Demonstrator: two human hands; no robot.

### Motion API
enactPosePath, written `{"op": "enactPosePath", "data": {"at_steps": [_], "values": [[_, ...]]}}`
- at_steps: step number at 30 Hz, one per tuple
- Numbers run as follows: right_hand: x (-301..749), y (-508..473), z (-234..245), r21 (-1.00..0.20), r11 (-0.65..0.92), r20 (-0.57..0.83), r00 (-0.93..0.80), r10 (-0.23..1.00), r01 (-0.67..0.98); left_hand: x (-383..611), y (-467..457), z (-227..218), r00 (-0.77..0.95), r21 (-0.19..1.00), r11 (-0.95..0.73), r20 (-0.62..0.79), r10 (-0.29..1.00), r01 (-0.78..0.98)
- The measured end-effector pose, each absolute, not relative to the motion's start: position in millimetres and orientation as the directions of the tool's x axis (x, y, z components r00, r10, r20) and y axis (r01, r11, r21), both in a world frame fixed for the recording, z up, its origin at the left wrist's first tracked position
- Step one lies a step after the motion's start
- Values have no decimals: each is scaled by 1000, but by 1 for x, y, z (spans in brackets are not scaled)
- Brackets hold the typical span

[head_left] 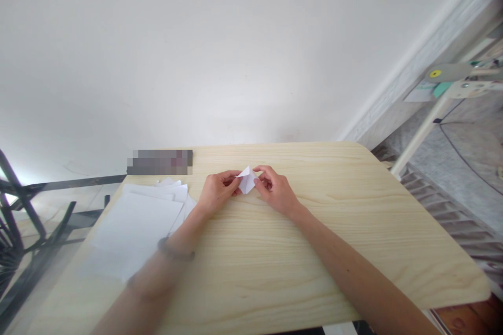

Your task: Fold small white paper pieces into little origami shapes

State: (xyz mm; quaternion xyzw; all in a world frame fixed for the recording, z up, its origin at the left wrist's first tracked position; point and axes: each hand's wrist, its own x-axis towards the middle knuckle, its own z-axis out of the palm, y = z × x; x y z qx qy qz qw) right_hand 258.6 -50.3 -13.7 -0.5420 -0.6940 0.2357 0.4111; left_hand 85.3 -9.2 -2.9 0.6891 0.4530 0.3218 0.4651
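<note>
A small piece of folded white paper (247, 182) is held between my two hands, just above or on the table's middle. Its top comes to a point, and a crease runs down its face. My left hand (220, 188) pinches the left side between thumb and fingers. On the opposite edge, my right hand (275, 188) grips with its thumb in front and fingers curled behind. Some fingertips are hidden by the paper and the hands themselves.
Loose white sheets (141, 220) lie in an untidy pile on the left of the wooden table (334, 261). A pixelated patch covers something at the back left corner. Behind stands a white wall (236, 52); a pale metal frame (424, 131) rises at the right.
</note>
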Motion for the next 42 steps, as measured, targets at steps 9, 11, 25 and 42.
{"op": "enactPosePath", "data": {"at_steps": [9,11,25,42], "values": [[258,-51,-15,-759,350,365,-86,927,549,89,-13,5,363,912,-180,37,931,368],[259,-51,-15,-752,362,379,-88,921,551,89,-11,5,352,939,-109,-14,936,326],[263,-49,-19,-850,323,341,-33,940,416,81,-1,0,451,990,112,-136,882,80],[263,-51,-17,-826,351,347,-92,933,441,79,0,2,525,989,107,-144,839,100]]}}
